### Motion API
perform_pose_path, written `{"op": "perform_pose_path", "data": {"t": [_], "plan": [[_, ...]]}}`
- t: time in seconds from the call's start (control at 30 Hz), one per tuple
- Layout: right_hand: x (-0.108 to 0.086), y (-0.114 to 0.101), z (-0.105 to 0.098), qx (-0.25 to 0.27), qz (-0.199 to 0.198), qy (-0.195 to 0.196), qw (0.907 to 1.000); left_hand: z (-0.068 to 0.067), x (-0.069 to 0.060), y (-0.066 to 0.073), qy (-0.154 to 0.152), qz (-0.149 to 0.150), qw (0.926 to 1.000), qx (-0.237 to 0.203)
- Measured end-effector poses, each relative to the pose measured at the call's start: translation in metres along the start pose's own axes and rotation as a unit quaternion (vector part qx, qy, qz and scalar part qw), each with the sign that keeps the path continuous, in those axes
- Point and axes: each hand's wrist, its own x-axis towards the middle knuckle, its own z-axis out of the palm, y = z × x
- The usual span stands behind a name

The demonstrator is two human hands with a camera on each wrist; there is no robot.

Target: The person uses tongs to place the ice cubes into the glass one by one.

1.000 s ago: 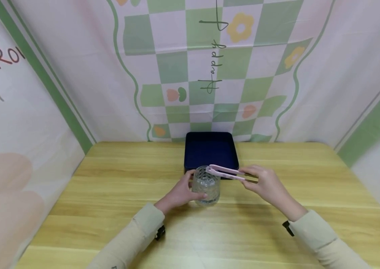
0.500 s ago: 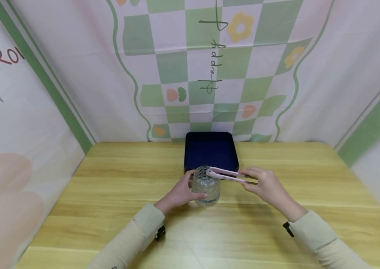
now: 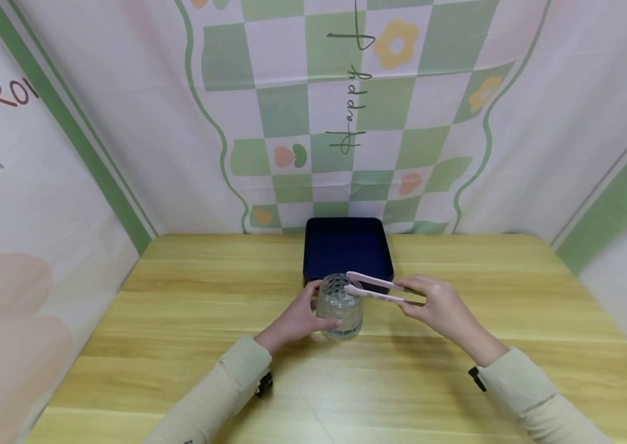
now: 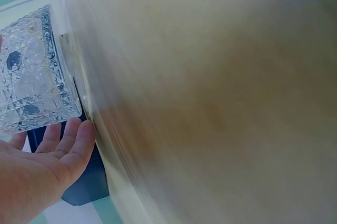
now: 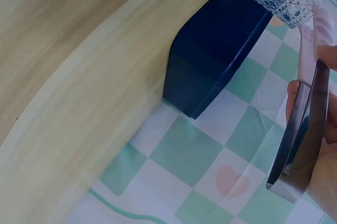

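Observation:
A clear cut-glass tumbler (image 3: 340, 311) stands upright on the wooden table, with something clear inside that is hard to make out. My left hand (image 3: 299, 314) holds it from the left, thumb across the near side and fingers on the far side. In the left wrist view the fingers (image 4: 79, 142) lie beside the patterned glass (image 4: 31, 77). My right hand (image 3: 438, 305) grips a pair of tongs (image 3: 377, 287) with pink ends and metal handles. Their two tips are spread apart at the tumbler's rim. The right wrist view shows the metal bend of the tongs (image 5: 300, 150) near the palm.
Directly behind the tumbler sits a dark blue square tray (image 3: 347, 246), close to the table's back edge. A hanging cloth (image 3: 341, 123) with green checks rises behind the wooden table (image 3: 208, 296). Similar cloth hangs at both sides.
The tongs' pink tips were together over the tumbler's rim and have now parted. Half a second ago they dipped slightly. My left hand and the tumbler have stayed in place.

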Motion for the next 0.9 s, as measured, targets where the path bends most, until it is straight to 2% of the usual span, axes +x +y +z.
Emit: {"op": "perform_pose_path", "data": {"t": [0.47,0.9], "plan": [[-0.0012,-0.0010,0.0004,0.002,0.010,0.002,1.0000,0.0004,-0.0013,0.0013,0.004,-0.002,1.0000,-0.005],[-0.0009,-0.0026,-0.0006,0.009,0.037,-0.008,0.9992,-0.0003,-0.0025,0.0016,0.003,0.002,1.0000,-0.008]]}}
